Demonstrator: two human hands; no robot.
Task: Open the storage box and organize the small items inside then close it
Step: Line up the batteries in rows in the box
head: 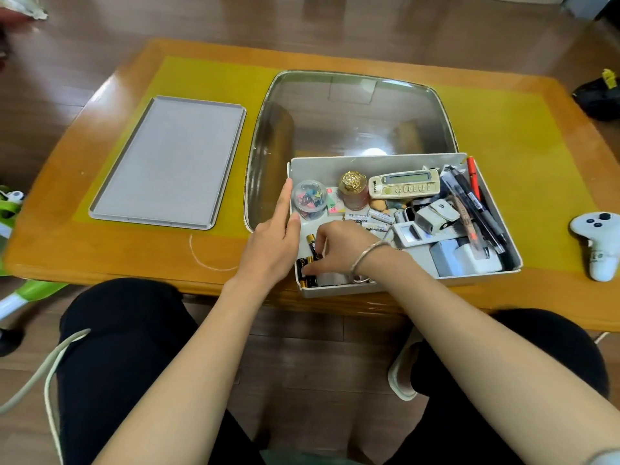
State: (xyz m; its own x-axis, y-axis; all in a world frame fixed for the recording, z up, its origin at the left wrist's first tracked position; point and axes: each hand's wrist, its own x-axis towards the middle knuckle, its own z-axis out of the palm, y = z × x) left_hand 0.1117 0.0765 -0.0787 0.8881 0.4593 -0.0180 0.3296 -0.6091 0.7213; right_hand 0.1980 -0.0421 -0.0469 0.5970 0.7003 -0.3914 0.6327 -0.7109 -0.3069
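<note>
I see the storage box [399, 290] sitting open at the near edge of the surface [523, 135], right in front of me. Its flat grey lid [171, 162] lies well apart, over on the left side. My left hand [275, 243] rests flat against the box's left wall, fingers straight, and I think it keeps the box from sliding. My right hand [335, 243] reaches down into the near left corner with its fingers curled over the black and gold batteries [310, 243]. I cannot tell for sure if it has one pinched yet. Other things in the box are a little round tub of clips [308, 198], a bottle with a gold cap [352, 191], a remote [404, 184] and some pens [476, 203] along the right side. I think the batteries are small, hard and smooth, so they will roll and slip. It looks best to pinch each one around its middle. The bottle looks like it could break, so I would hold it by its body and go slow. The box looks light and stiff.
</note>
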